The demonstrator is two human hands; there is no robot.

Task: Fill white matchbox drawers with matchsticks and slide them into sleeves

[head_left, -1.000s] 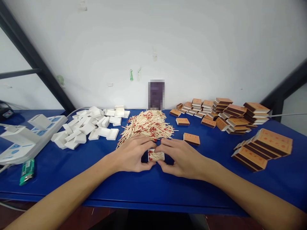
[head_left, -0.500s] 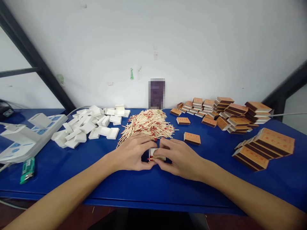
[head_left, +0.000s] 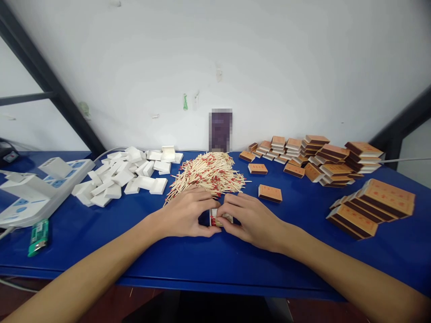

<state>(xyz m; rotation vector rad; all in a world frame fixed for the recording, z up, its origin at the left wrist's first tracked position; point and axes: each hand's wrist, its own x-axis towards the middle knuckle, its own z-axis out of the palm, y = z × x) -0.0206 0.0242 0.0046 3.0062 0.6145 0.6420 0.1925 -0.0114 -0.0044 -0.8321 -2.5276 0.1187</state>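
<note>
1. At the near middle of the table [head_left: 168, 264], between our hands, sits a small white tray [head_left: 214, 211], just nearer than the match pile [head_left: 212, 172].
2. Our left hand [head_left: 188, 214] grasps the tray's left end, thumb on the near side, fingers on the far side. Our right hand [head_left: 251, 219] bends its fingertips over the right half; whether that grip is closed on any matches, we cannot tell.
3. We judge the tray's thin walls could buckle if our left grip squeezed too hard, and a tilt could spill its matches [head_left: 213, 220].
4. Sticks lying crosswise could jam or snap under a hard push from our right fingers; a knuckle brushing the pile could scatter it.
5. The tray holds matches, red heads showing toward its left end; our fingers hide the rest.
6. At left lie more white trays [head_left: 123, 177], heaped at odd angles, a few showing hollow insides.
7. At right stand stacks of orange boxes [head_left: 332, 170], with a loose box [head_left: 270, 193] nearer us; their contents are hidden.
</note>
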